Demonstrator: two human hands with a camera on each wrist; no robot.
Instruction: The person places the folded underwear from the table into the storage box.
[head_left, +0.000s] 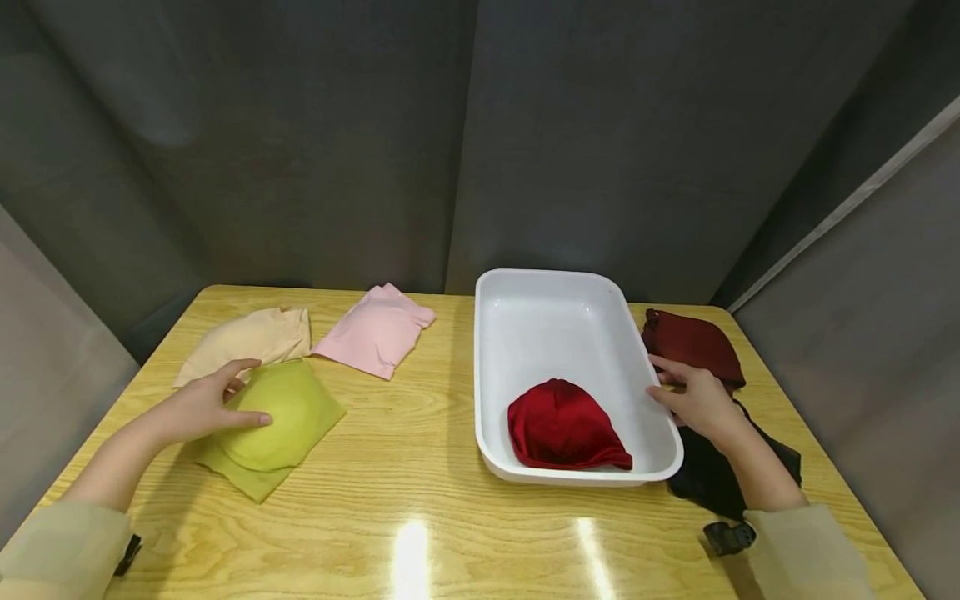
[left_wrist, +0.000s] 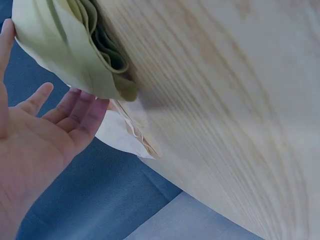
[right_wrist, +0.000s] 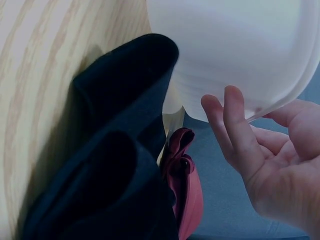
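Observation:
A folded yellow-green bra (head_left: 288, 417) lies on the left of the table. My left hand (head_left: 202, 404) spans its left side with thumb and fingers apart; in the left wrist view the fingertips touch the edge of the green fabric (left_wrist: 65, 55). To the right stands a white plastic tray (head_left: 555, 333) with a red satin bra (head_left: 562, 425) at its near end. My right hand (head_left: 701, 400) holds the tray's right rim, and in the right wrist view fingers (right_wrist: 240, 135) lie against the outer wall while the thumb is partly hidden behind the rim.
A beige bra (head_left: 243, 337) and a pink bra (head_left: 378, 329) lie toward the back left. Right of the tray are a dark maroon bra (head_left: 697, 346) and a black bra (head_left: 708, 475). Grey curtains (head_left: 315, 150) stand behind the wooden table (head_left: 337, 533).

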